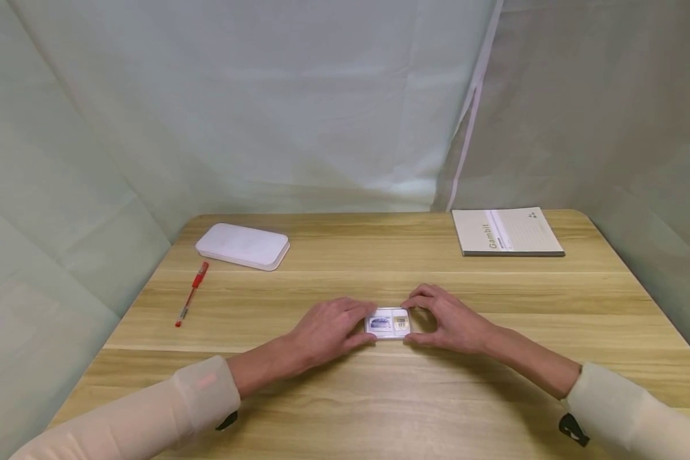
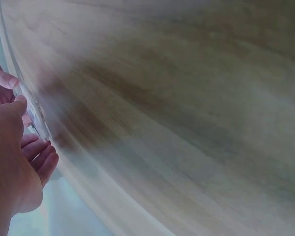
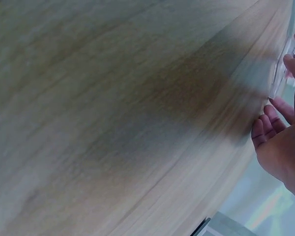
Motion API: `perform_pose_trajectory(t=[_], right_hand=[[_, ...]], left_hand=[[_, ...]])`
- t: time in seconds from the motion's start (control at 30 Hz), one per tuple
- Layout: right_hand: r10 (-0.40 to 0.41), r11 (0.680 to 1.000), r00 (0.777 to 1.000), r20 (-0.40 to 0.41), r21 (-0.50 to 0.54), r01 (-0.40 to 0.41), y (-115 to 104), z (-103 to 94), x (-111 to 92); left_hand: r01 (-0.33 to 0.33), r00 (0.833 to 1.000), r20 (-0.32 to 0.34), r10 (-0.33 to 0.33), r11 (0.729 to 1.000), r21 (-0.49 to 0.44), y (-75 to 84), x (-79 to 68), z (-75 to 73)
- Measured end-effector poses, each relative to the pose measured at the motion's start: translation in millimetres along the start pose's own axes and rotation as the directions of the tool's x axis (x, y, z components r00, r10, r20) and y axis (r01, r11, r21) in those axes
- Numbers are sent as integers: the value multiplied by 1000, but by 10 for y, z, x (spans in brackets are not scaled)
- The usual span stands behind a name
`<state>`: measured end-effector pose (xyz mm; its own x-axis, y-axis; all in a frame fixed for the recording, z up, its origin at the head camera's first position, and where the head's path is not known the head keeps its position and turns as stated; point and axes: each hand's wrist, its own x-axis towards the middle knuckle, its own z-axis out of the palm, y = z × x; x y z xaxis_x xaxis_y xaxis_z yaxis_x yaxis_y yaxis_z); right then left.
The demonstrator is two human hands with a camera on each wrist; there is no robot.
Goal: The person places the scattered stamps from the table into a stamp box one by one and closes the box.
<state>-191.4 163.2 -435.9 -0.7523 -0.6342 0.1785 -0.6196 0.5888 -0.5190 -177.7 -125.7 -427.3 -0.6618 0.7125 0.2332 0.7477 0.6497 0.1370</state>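
A small, flat, clear-edged rectangular case (image 1: 388, 324) lies near the middle of the table in the head view. Its white face has two panels, one with a dark bluish picture and one with a gold-coloured patch. My left hand (image 1: 330, 329) pinches its left end between thumb and fingers. At the opposite end, my right hand (image 1: 454, 322) holds the case the same way, thumb on the near corner and fingertips on the far one. Both wrist views catch only a thin edge of the case, with the fingers at the border of the picture.
A white oblong box (image 1: 243, 245) sits at the back left of the wooden table (image 1: 345, 396), with a red pen (image 1: 192, 294) in front of it. A notebook (image 1: 507, 231) lies at the back right. Hanging cloth (image 1: 322, 115) encloses the back and sides.
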Motion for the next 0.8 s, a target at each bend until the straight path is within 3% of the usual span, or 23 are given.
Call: perform_pose_trajectory(t=[0.8], right_hand=[[9,1000,1000,-12,18,-9,-25,1,8]], left_hand=[[11,1000,16,-11,1000,-3,6,-6,-15]])
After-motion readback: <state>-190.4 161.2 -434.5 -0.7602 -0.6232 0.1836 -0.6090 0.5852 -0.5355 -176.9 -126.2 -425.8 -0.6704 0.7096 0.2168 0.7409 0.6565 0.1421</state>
